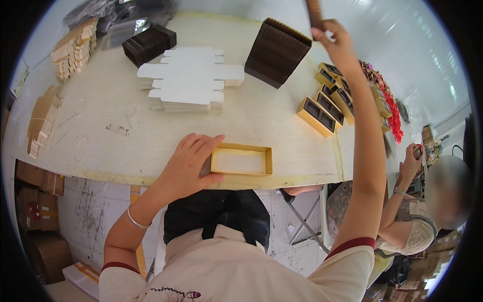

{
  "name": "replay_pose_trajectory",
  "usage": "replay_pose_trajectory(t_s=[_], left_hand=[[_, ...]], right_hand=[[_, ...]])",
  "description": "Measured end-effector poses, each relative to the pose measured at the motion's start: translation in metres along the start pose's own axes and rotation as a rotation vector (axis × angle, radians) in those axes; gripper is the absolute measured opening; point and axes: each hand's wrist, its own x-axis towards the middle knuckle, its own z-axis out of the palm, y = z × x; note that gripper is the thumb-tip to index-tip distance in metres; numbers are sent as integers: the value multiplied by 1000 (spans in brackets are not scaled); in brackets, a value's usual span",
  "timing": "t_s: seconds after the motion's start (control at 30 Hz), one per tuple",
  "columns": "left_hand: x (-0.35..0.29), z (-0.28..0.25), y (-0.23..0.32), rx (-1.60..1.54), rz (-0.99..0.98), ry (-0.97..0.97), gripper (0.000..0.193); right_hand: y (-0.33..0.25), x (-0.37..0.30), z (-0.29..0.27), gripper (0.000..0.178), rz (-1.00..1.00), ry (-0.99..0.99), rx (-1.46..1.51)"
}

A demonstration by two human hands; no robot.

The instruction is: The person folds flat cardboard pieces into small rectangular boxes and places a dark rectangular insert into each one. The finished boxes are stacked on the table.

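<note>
In the head view, the left hand [188,163] lies flat and open-palmed on the pale table [100,131], its fingers and thumb pressed against the left end of a shallow gold box tray [241,160] that sits at the near edge of the table, right in front of the person; the hand steadies it from the side instead of closing around it. The right hand [336,43] is raised far out over the back of the table, its fingers pinched shut on a narrow dark brown insert [315,14], well apart from the tray. Just left of that hand stands a dark brown stack of inserts [276,52]. A stack of white flat box blanks [188,80] lies mid-table, and finished gold boxes [327,103] line the right side. Another person [427,206] sits at the right.
</note>
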Motion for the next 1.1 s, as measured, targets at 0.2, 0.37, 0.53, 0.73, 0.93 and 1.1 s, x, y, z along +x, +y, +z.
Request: replay_pose_trajectory(t_s=[0.2, 0.37, 0.53, 0.73, 0.93, 1.1], left_hand=[[-5, -9, 6, 7, -42, -16, 79], [1, -12, 11, -149, -97, -110, 73], [10, -14, 18, -251, -118, -198, 69], [12, -26, 7, -221, -128, -262, 67], [24, -30, -2, -230, -73, -341, 73], [23, -31, -11, -47, 43, -310, 86]], right_hand=[[-125, -84, -43, 36, 764, -374, 1139], [-144, -147, -16, 32, 1250, -901, 1174], [-171, -147, -3, 39, 971, -820, 655], [-162, -168, -18, 38, 220, -635, 738], [-175, -193, 7, 34, 214, -446, 831], [-189, -184, 9, 35, 101, -424, 666]])
